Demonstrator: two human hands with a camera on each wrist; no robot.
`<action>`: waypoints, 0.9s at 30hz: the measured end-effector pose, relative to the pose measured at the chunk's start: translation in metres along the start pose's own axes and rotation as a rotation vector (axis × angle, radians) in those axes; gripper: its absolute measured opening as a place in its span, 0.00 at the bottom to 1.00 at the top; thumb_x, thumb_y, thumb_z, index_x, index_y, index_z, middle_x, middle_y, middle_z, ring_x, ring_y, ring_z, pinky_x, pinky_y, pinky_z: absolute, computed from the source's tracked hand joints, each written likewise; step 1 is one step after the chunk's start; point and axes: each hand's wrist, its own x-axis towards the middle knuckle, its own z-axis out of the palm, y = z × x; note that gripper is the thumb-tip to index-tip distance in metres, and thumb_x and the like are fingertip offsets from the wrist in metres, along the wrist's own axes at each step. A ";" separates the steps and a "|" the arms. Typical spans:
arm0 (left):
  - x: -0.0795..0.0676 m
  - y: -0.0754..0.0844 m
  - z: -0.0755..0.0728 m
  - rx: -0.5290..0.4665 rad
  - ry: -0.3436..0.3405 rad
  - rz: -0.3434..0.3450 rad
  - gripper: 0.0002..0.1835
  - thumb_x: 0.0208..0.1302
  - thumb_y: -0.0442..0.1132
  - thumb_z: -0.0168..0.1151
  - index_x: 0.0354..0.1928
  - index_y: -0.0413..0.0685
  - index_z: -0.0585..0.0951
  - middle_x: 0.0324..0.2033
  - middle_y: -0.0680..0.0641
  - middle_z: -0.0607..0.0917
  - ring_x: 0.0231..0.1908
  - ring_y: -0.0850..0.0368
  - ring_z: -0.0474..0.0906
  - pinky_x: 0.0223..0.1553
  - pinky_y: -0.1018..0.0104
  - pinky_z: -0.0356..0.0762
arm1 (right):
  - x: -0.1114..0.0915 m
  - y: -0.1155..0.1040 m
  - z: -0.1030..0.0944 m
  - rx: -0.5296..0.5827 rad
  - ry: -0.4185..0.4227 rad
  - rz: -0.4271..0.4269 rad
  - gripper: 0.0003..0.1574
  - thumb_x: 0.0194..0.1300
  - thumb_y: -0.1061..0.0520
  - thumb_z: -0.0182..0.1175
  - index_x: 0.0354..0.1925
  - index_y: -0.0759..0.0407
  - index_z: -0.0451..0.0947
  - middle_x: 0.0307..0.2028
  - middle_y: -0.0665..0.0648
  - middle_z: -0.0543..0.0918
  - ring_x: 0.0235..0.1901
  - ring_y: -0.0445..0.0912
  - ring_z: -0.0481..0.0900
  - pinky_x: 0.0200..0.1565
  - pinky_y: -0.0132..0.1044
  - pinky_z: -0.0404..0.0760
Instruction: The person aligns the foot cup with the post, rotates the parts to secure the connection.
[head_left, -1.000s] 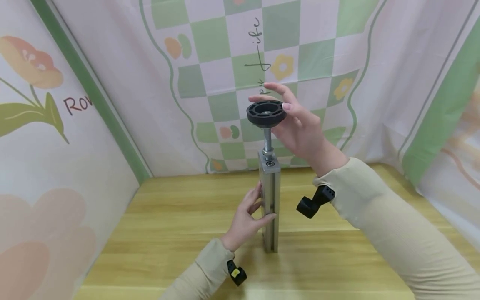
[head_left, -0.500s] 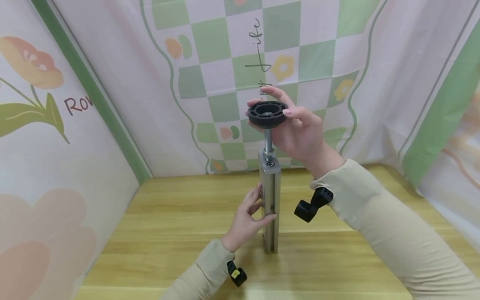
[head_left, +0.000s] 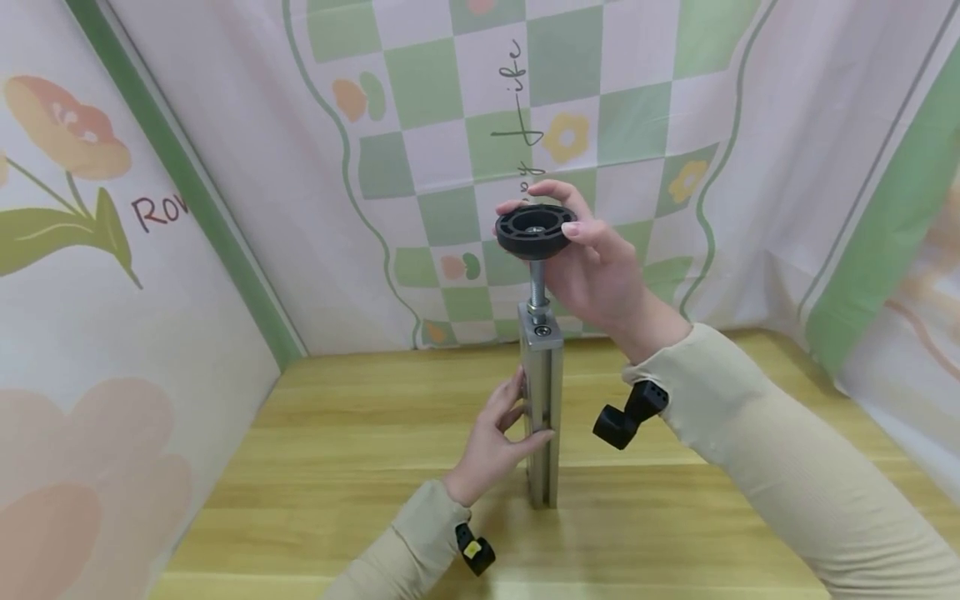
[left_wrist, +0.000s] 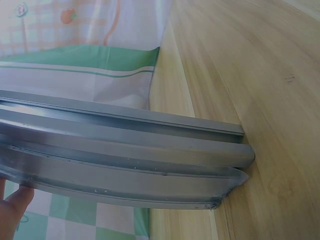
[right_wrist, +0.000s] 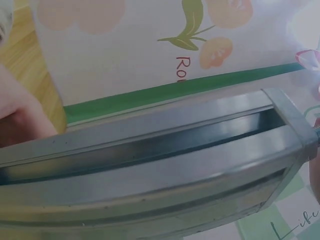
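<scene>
One black round foot (head_left: 534, 246) at the very top, on a threaded rod (head_left: 537, 281) with a nut (head_left: 537, 309) near its lower end, above the end plate (head_left: 551, 341) of a slotted silver metal profile (head_left: 543, 396). Upright on the wooden table (head_left: 337, 433), lower end down on the boards, with long grooves plain in both wrist views. In the end plate, just in front of the rod, a recessed screw head (head_left: 542, 331). Round the rim of the foot, right hand (head_left: 600, 271), with thumb tip on the right side and fingers curved behind to the far edge, clamped on it. Partway up the profile, left hand (head_left: 491, 446), with thumb across the near face and fingers at the left side, metal gripped between. On both arms, beige sleeves (head_left: 750, 408), with a small black device (head_left: 618, 425) at each cuff. Behind and alongside, pale curtains (head_left: 232, 167) with green checks, flowers and lettering.
</scene>
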 end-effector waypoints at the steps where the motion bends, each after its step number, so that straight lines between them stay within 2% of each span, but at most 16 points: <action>1: 0.000 0.000 0.000 -0.001 0.000 0.000 0.49 0.57 0.24 0.64 0.74 0.57 0.49 0.65 0.36 0.63 0.62 0.43 0.65 0.61 0.57 0.72 | 0.000 0.000 0.000 -0.019 0.009 -0.010 0.23 0.58 0.58 0.52 0.52 0.53 0.62 0.50 0.58 0.75 0.49 0.48 0.73 0.55 0.33 0.70; 7: 0.000 0.000 0.001 -0.003 0.000 0.009 0.49 0.56 0.24 0.64 0.74 0.56 0.49 0.65 0.35 0.63 0.62 0.43 0.65 0.61 0.57 0.72 | -0.003 -0.001 0.000 -0.103 0.058 -0.058 0.19 0.58 0.60 0.50 0.49 0.53 0.63 0.50 0.58 0.76 0.50 0.48 0.72 0.54 0.35 0.71; 14: 0.000 -0.001 0.001 -0.004 -0.005 0.007 0.48 0.57 0.25 0.64 0.74 0.52 0.50 0.65 0.36 0.63 0.63 0.44 0.64 0.61 0.58 0.72 | -0.003 -0.002 0.003 -0.148 0.054 -0.101 0.16 0.58 0.61 0.50 0.46 0.57 0.62 0.49 0.59 0.78 0.50 0.49 0.73 0.53 0.36 0.73; 21: -0.001 -0.002 0.001 -0.017 0.001 0.004 0.47 0.56 0.23 0.64 0.73 0.47 0.50 0.65 0.35 0.62 0.62 0.44 0.65 0.61 0.58 0.72 | -0.003 -0.002 0.005 -0.225 0.121 -0.135 0.19 0.57 0.64 0.53 0.47 0.55 0.64 0.48 0.57 0.75 0.49 0.49 0.74 0.52 0.33 0.76; 27: 0.000 -0.002 0.001 -0.018 -0.001 0.000 0.47 0.56 0.23 0.63 0.74 0.48 0.50 0.65 0.35 0.62 0.63 0.45 0.64 0.62 0.59 0.71 | -0.003 -0.001 0.006 -0.345 0.177 -0.147 0.24 0.54 0.66 0.51 0.49 0.51 0.65 0.48 0.57 0.71 0.48 0.48 0.73 0.49 0.32 0.76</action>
